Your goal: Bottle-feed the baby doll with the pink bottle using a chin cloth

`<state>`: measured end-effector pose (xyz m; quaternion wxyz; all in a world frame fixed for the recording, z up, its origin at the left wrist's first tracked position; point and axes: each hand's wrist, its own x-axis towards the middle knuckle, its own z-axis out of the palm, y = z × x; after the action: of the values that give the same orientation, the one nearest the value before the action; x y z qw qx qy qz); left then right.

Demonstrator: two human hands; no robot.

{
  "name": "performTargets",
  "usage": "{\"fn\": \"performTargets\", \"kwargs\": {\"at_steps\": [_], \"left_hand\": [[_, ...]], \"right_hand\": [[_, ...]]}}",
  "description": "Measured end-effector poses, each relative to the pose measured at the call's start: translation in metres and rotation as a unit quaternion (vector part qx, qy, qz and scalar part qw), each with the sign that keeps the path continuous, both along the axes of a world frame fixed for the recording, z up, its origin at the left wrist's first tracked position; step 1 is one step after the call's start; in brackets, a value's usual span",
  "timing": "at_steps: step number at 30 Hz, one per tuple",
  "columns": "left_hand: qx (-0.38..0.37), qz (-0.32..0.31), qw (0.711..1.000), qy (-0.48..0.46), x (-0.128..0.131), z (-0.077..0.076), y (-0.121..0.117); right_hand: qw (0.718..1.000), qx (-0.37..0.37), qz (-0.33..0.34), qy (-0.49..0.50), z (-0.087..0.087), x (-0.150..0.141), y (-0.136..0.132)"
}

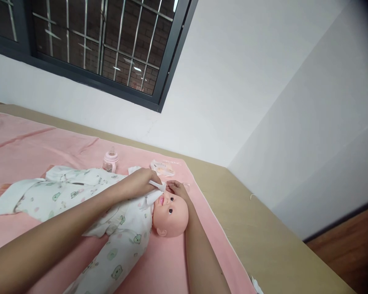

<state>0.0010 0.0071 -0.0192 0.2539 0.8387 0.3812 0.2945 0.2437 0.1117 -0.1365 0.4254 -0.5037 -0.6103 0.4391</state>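
Observation:
A baby doll (171, 216) lies on its back, its bald head to the right, dressed in white clothes (70, 192) with a green animal print. My left hand (142, 181) reaches across its chest, fingers closed around a slim white spoon-like utensil (157, 185). The wider end of this utensil is close to the doll's mouth and chin; whether they touch is unclear. A white cloth (151, 197) lies at the doll's neck. On the far side of the head, my right hand (176, 188) rests by the cheek, fingers loosely bent and apart, with nothing visible in them.
A pink baby bottle (110, 161) stands behind the doll. Nearby lies a clear plastic packet (162, 167). Beneath everything is a pink sheet (33, 141) over a tan tabletop (230, 196). A white wall (221, 81) and a barred window (104, 45) rise behind.

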Motion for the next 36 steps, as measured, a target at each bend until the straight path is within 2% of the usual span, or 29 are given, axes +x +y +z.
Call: {"fn": "performTargets", "kwargs": {"at_steps": [5, 14, 17, 20, 24, 26, 29, 33, 36], "left_hand": [[-0.068, -0.026, 0.997, 0.014, 0.001, 0.005, -0.014], [-0.057, -0.023, 0.998, 0.010, 0.004, 0.004, -0.010], [-0.030, -0.015, 0.999, 0.018, 0.005, 0.000, -0.007], [0.009, 0.020, 0.999, 0.035, 0.006, -0.003, -0.003], [0.049, 0.053, 0.997, 0.008, 0.004, -0.002, 0.002], [0.050, 0.067, 0.997, -0.001, 0.002, 0.002, 0.002], [0.056, 0.079, 0.995, -0.003, -0.002, 0.011, -0.001], [0.100, 0.092, 0.990, 0.023, -0.007, 0.018, -0.005], [0.154, 0.116, 0.979, 0.066, -0.012, 0.016, -0.003]], "right_hand": [[0.997, 0.025, 0.022, -0.067, 0.001, 0.002, 0.003], [0.996, 0.030, 0.022, -0.086, 0.001, 0.002, 0.007], [0.998, 0.011, 0.029, -0.061, 0.003, 0.003, 0.006], [0.999, -0.033, 0.021, 0.006, 0.004, 0.003, 0.003], [0.996, -0.067, 0.014, 0.065, 0.011, 0.000, 0.000], [0.997, -0.049, 0.014, 0.063, 0.025, -0.003, -0.003], [0.998, 0.028, 0.038, 0.046, 0.059, -0.012, -0.013], [0.988, 0.113, 0.102, 0.039, 0.114, -0.032, -0.043], [0.977, 0.154, 0.149, 0.000, 0.142, -0.047, -0.069]]}}
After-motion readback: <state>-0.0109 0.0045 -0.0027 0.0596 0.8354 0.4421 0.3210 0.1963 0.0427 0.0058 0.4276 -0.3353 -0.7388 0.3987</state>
